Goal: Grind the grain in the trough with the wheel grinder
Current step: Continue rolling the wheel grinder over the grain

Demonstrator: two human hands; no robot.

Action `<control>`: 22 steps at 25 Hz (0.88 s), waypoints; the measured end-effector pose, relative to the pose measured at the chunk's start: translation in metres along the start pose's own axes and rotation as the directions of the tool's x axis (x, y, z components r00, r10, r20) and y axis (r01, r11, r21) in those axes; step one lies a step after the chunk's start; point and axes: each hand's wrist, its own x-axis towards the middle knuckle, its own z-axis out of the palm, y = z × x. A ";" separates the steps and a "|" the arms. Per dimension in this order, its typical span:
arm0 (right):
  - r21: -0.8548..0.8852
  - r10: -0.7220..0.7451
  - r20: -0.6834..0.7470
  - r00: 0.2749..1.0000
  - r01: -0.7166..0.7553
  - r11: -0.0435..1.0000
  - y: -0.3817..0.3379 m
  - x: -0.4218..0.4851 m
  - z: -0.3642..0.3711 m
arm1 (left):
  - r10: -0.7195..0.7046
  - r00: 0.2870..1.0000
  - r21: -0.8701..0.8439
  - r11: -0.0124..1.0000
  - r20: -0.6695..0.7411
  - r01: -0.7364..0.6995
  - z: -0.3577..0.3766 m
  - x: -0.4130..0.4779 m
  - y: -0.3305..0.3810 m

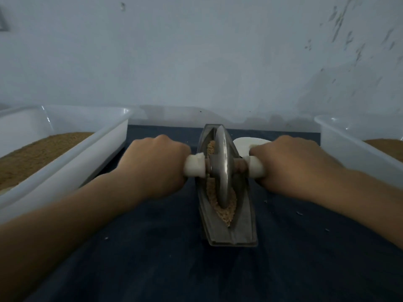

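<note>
Metal wheel grinder (pixel 222 162) sits in the trough (pixel 244 214), hiding some grain (pixel 224 209); left hand (pixel 152 164) and right hand (pixel 290 166) grip its handles (pixel 194 166)

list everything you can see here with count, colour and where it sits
trough: 1, grey metal, centre of the cloth, pointing away from the person
wheel grinder: 1, grey disc on a cross axle, standing in the trough
grain: 1 heap, tan, in the trough around the disc
left tub: 1, white plastic, left side, holds brown grain
right tub: 1, white plastic, right side, brown grain inside
round flat thing: 1, white, behind the right hand, cannot tell what it is
cloth: 1, dark blue, under everything
wall: 1, pale, at the back
left hand: 1, grips the white left handle
right hand: 1, grips the white right handle
</note>
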 end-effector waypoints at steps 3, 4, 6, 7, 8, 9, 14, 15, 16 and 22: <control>0.114 0.086 0.201 0.976 -0.110 0.987 -0.004 0.026 0.007 | -0.094 0.994 -0.003 0.996 0.051 0.095 0.005 0.022 0.006; 0.143 0.151 0.308 0.939 -0.202 0.969 -0.005 0.041 0.011 | -0.140 0.987 0.005 0.990 0.082 0.140 0.009 0.040 0.009; 0.153 0.230 0.390 0.891 -0.309 0.939 -0.006 0.061 0.014 | -0.151 0.980 0.041 0.988 0.130 0.147 0.005 0.067 0.014; 0.159 0.220 0.415 0.883 -0.308 0.938 -0.004 0.063 0.014 | -0.137 0.978 0.036 0.991 0.156 0.133 0.004 0.071 0.014; 0.164 0.183 0.421 0.888 -0.273 0.948 -0.004 0.055 0.011 | -0.097 0.980 0.021 0.995 0.172 0.095 0.003 0.066 0.011; 0.161 0.150 0.389 0.909 -0.228 0.960 -0.003 0.042 0.007 | -0.050 0.985 0.005 0.999 0.165 0.050 0.002 0.052 0.007; -0.007 0.083 0.032 0.996 -0.083 0.997 -0.009 0.006 -0.002 | 0.041 0.999 -0.012 0.999 -0.005 -0.041 0.004 0.011 0.000; 0.051 0.105 0.106 0.989 -0.111 0.993 -0.013 0.014 0.000 | -0.010 0.999 -0.041 0.999 0.044 0.012 0.009 0.018 0.003; 0.087 0.161 0.189 0.969 -0.180 0.980 -0.015 0.031 -0.001 | -0.090 0.990 -0.070 0.993 0.110 0.098 0.010 0.035 0.006; 0.035 0.099 0.089 0.991 -0.103 0.994 -0.012 0.024 -0.007 | -0.033 0.999 -0.049 0.998 0.010 0.033 0.009 0.023 0.006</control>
